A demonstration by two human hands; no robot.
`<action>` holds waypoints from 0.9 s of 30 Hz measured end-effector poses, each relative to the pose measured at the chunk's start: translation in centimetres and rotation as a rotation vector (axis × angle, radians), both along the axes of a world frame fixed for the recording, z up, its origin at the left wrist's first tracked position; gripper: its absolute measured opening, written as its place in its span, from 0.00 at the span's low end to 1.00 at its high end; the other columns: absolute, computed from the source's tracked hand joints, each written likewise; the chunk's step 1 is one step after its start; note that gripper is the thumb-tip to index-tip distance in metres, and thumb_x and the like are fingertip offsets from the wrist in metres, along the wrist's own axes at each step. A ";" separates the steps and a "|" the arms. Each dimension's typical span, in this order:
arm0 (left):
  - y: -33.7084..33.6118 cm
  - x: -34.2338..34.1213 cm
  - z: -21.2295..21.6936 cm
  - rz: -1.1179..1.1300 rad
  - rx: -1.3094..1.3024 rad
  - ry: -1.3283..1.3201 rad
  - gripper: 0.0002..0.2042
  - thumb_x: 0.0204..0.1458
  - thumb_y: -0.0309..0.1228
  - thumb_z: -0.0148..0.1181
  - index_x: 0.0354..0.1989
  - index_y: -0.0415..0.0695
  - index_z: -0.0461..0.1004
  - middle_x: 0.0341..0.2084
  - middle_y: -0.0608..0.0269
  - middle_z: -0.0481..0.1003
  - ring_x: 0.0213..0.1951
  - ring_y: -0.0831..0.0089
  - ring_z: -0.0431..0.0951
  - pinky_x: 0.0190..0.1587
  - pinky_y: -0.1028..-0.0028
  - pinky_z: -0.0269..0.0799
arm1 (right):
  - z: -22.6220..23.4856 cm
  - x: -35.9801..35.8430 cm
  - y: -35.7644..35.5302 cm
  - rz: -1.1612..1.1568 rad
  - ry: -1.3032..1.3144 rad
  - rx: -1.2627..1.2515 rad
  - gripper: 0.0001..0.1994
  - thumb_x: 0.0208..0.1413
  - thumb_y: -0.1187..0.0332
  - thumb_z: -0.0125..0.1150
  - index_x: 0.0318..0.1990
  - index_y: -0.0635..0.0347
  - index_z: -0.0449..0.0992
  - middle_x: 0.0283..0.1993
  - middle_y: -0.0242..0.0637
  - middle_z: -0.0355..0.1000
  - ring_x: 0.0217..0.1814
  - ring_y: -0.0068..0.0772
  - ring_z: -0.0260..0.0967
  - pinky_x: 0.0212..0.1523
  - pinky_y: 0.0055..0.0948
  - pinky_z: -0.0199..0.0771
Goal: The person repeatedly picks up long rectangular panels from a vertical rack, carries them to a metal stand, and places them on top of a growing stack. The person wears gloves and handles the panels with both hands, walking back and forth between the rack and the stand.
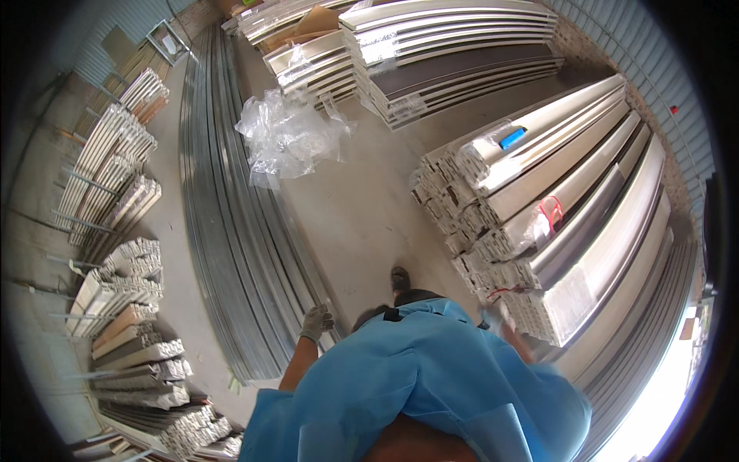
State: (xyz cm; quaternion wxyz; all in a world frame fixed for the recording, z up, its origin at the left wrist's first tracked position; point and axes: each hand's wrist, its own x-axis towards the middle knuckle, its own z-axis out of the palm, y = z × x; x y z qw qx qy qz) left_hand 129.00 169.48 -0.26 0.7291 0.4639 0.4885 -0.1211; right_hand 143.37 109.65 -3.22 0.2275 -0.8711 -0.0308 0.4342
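Observation:
My left hand [315, 323], in a pale work glove, hangs beside the long dark grey profiles [231, 223] lying on the floor. Its fingers are loosely bent and a little apart, with nothing seen in them. Low on the right, my right hand [502, 314] is smeared by motion near the ends of the stacked pale profiles [531, 300]; its fingers cannot be made out. A crumpled heap of clear plastic wrap [289, 135] lies ahead, partly over the grey profiles.
Wrapped white profiles [462, 31] are piled at the far end. A blue object [512, 138] and a red strap [551, 212] lie on the right stack. Racks of profile bundles [108, 169] line the left wall. Bare concrete floor [346, 208] runs between the stacks.

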 end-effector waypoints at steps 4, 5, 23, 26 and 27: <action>3.9 2.9 0.8 0.159 0.075 -0.148 0.12 0.58 0.38 0.56 0.39 0.41 0.71 0.25 0.57 0.75 0.26 0.62 0.79 0.28 0.64 0.78 | 5.0 21.8 12.0 0.239 -0.780 0.155 0.07 0.55 0.67 0.56 0.38 0.55 0.79 0.31 0.33 0.76 0.31 0.26 0.71 0.31 0.32 0.71; 5.2 3.8 0.4 0.199 0.059 -0.236 0.12 0.58 0.38 0.56 0.39 0.42 0.71 0.25 0.57 0.75 0.26 0.61 0.79 0.28 0.63 0.78 | 6.9 26.0 15.2 0.137 -0.866 0.245 0.07 0.55 0.68 0.56 0.38 0.55 0.79 0.31 0.32 0.76 0.30 0.25 0.71 0.30 0.32 0.71; 38.3 36.4 -2.2 -0.304 0.373 0.245 0.20 0.57 0.44 0.53 0.49 0.41 0.70 0.33 0.55 0.72 0.27 0.61 0.76 0.29 0.63 0.77 | 0.6 13.4 32.2 -0.586 0.033 0.224 0.08 0.57 0.65 0.58 0.34 0.58 0.79 0.24 0.33 0.73 0.22 0.26 0.70 0.22 0.28 0.70; 38.0 48.8 0.7 -0.414 0.318 -0.129 0.17 0.56 0.43 0.57 0.48 0.48 0.68 0.31 0.62 0.73 0.25 0.69 0.75 0.26 0.70 0.74 | 2.5 15.0 33.2 -0.805 0.189 0.069 0.07 0.57 0.66 0.58 0.33 0.59 0.78 0.23 0.34 0.72 0.20 0.27 0.68 0.21 0.29 0.69; 36.4 53.1 1.2 -0.390 0.295 -0.075 0.17 0.55 0.43 0.57 0.48 0.49 0.68 0.31 0.63 0.73 0.26 0.69 0.75 0.28 0.69 0.75 | 3.3 16.3 33.9 -0.940 0.230 0.058 0.07 0.57 0.66 0.58 0.34 0.60 0.78 0.23 0.34 0.72 0.20 0.27 0.68 0.20 0.28 0.69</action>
